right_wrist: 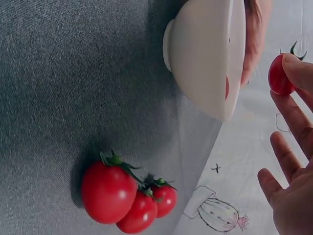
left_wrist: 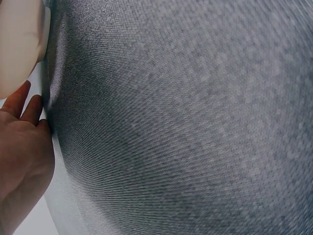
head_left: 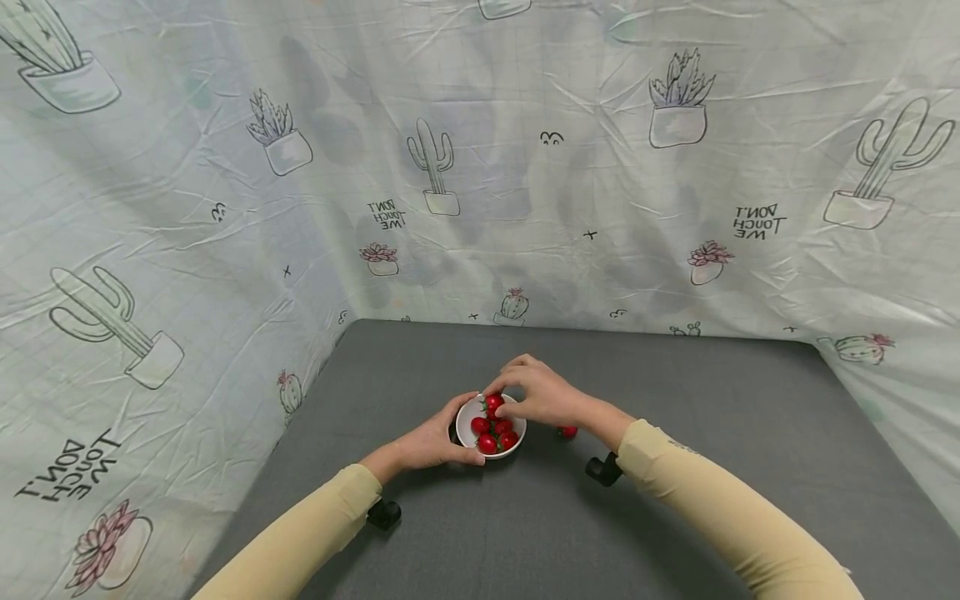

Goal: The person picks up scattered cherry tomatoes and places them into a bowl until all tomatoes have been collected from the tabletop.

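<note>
Left hand (head_left: 429, 442) cupped around the left side of the white bowl (head_left: 470, 410), steadying it near the middle of the grey mat (head_left: 675, 500). Right hand (head_left: 542, 396) over the bowl, fingertips pinching one cherry tomato (right_wrist: 279, 75) above those already inside. Best lowered close before letting go; three more tomatoes (right_wrist: 124, 193) waiting just right of the bowl.
</note>
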A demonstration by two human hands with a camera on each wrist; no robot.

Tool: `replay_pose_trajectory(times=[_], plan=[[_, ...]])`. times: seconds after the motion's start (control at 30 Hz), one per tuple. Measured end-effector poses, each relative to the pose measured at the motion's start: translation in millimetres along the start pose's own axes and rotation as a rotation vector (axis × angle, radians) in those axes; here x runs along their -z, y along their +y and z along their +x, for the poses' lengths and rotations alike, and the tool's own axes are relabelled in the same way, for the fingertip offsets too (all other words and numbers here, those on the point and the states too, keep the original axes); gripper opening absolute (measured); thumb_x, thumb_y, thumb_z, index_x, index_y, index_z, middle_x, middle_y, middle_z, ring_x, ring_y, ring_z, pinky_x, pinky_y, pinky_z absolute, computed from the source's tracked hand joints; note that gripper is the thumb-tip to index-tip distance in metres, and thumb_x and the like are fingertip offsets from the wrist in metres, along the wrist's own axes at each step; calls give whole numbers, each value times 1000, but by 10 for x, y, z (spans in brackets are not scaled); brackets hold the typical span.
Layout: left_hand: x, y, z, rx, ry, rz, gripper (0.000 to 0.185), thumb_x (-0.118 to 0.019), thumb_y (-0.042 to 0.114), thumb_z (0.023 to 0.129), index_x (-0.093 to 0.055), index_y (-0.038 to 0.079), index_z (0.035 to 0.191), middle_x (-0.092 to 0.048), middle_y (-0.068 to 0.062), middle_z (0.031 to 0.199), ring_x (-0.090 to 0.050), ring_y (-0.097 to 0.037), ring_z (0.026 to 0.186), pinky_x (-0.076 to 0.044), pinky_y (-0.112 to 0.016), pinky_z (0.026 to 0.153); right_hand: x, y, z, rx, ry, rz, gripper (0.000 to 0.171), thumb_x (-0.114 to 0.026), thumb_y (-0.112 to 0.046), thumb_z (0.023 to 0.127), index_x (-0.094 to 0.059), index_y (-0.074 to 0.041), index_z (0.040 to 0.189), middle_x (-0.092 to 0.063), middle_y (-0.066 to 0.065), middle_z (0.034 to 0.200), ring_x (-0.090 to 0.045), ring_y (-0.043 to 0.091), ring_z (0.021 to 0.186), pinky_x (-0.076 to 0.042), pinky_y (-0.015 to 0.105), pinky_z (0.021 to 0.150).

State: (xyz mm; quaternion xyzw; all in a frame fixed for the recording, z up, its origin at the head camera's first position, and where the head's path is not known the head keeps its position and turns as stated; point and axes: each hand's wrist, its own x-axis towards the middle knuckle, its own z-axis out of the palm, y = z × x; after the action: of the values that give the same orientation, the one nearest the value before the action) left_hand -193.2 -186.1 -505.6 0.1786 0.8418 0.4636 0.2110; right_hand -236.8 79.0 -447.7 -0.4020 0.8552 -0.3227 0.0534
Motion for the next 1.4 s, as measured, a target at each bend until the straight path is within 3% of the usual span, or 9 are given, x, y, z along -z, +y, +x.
replay_pose_trajectory(times=[0.2, 0.47, 0.87, 1.4], plan=[[-9, -4, -6, -1, -5, -8, 111, -88, 43, 81, -17, 23, 163, -30, -4, 159, -35, -21, 142, -32, -49, 114, -80, 9, 22, -11, -27, -30, 29, -79, -29, 93, -76, -25, 121, -67, -10, 123, -44, 22, 130, -44, 49, 101], [-8, -16, -3, -5, -2, 5, 111, -88, 44, 80, -17, 23, 163, -30, -4, 160, -36, -21, 142, -34, -48, 113, -170, 17, 56, 8, -43, -46, 29, -81, -27, 91, -77, -26, 120, -67, -10, 120, -44, 18, 125, -44, 45, 97], [2, -15, -14, -23, -26, -17, 109, -86, 43, 83, -14, 26, 164, -26, -5, 162, -34, -21, 144, -35, -48, 112, -266, 20, 113, 40, -92, -96, 33, -78, -30, 93, -75, -31, 126, -67, -11, 124, -42, 18, 130, -45, 42, 98], [-1, -12, -7, -7, -15, 3, 110, -87, 45, 81, -16, 24, 163, -28, -4, 161, -32, -23, 145, -30, -53, 115, -158, 52, 33, -5, -57, -41, 35, -79, -26, 92, -74, -26, 127, -67, -14, 126, -41, 20, 133, -37, 52, 105]])
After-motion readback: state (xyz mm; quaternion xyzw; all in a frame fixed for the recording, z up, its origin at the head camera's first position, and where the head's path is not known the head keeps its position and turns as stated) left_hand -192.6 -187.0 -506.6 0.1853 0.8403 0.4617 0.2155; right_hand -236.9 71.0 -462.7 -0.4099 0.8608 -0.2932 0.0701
